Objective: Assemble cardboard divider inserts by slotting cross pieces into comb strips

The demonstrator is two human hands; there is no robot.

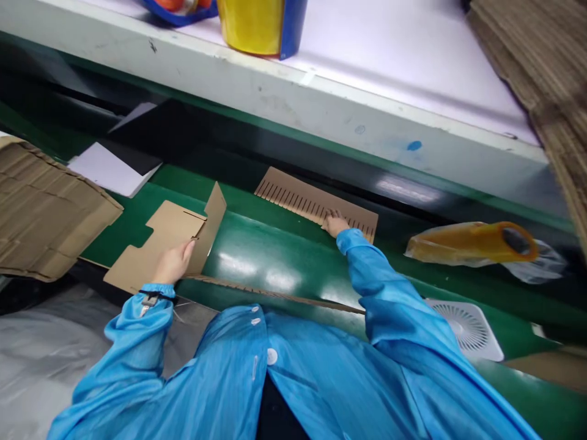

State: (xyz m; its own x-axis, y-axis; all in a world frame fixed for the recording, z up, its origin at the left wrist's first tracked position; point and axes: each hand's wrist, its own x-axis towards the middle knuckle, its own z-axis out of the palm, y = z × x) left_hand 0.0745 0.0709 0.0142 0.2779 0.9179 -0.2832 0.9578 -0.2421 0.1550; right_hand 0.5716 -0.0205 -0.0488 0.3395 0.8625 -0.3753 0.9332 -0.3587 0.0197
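My left hand (174, 261) pinches a folded brown cardboard piece (156, 235), which has a notch in its left side and a flap standing up on the right. Farther right, my right hand (335, 222) is on a flat slotted cardboard strip (316, 201), its fingers bent over the strip's near edge. A row of dark slits runs along that strip. Both cardboard pieces are over the green work surface (261, 244). Close to my body, a thin cardboard edge (275, 294) stretches between my arms.
Stacked cardboard (50, 211) stands at left, near white sheets (114, 168). A yellow tape roll in plastic (477, 243) and a white vented cover (468, 330) lie at right. A raised white shelf (389, 73) holds a yellow and blue container (252, 24) and more cardboard (541, 67).
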